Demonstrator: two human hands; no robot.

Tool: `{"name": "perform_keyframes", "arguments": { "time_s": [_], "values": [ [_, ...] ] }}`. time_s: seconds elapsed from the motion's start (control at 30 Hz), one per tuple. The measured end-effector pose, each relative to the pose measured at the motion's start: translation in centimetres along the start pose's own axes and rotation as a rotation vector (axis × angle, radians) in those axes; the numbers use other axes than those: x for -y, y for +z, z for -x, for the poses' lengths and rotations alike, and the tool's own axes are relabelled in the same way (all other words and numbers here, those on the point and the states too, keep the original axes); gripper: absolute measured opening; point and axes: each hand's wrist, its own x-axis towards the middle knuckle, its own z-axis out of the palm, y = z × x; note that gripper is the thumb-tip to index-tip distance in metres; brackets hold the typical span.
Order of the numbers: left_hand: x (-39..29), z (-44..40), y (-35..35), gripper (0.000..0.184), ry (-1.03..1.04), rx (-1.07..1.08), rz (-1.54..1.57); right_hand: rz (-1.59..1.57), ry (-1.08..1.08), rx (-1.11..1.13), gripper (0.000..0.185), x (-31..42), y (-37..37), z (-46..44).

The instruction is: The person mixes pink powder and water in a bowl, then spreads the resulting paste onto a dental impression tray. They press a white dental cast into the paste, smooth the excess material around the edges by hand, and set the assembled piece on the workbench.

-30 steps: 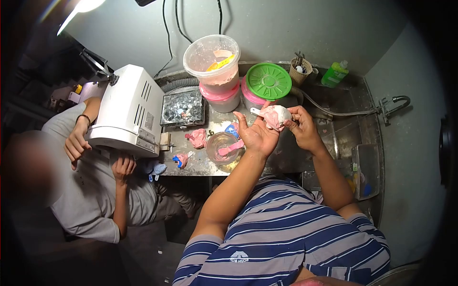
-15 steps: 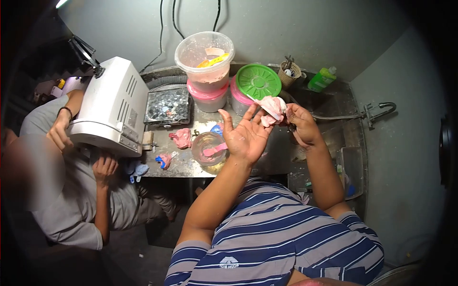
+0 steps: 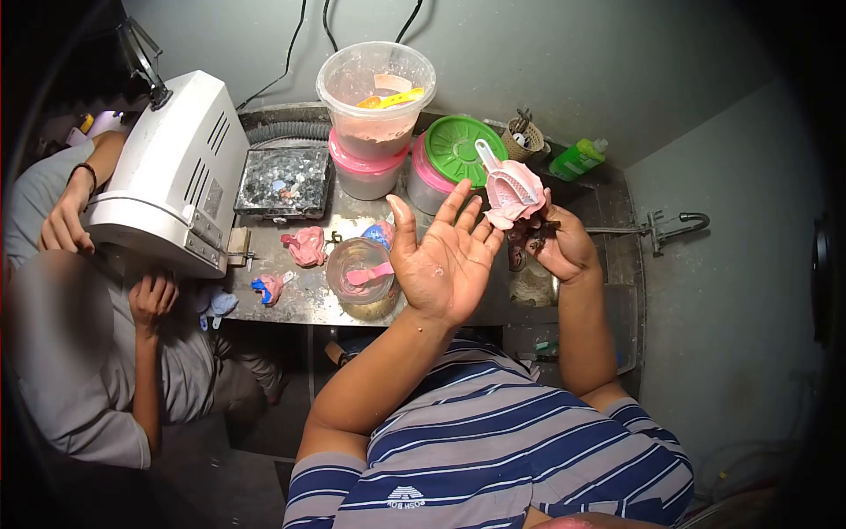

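Observation:
At the upper right of my work area, my right hand [image 3: 562,247] grips a dental impression tray [image 3: 515,189] covered with pink impression material. The tray's white handle points up and away, and a perforated face shows. A dark object sits by the right fingers; its kind cannot be made out. My left hand [image 3: 449,269] is open, palm up with fingers spread, its fingertips close beside the pink material; whether they touch it is unclear. Just left of that hand stands a clear bowl [image 3: 337,280] with a pink spatula [image 3: 370,273] in it.
A clear tub [image 3: 339,84] with a yellow scoop stands on a pink-lidded tub [image 3: 361,167], beside a green lid [image 3: 454,145]. Pink lumps [image 3: 307,247] and a pink-and-blue piece [image 3: 267,289] lie leftward. Another person's hand [image 3: 154,304] is by a white machine [image 3: 176,167]. A faucet [image 3: 674,225] is right.
My right hand has turned the impression tray, so its handle now points upward and the perforated face shows. My left hand stays open. The whole view has shifted slightly.

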Motion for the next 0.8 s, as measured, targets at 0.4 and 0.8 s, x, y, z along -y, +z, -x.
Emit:
{"name": "perform_keyframes", "arguments": {
  "time_s": [0.4,0.8],
  "values": [
    [-0.5,0.6,0.9,0.112,-0.012,-0.015,0.028,0.021,-0.018,0.01,0.03,0.4,0.8,-0.1],
    [-0.8,0.7,1.0,0.11,-0.018,-0.043,0.072,0.04,-0.047,0.167,0.035,0.6,0.6,-0.3]
  ]
}}
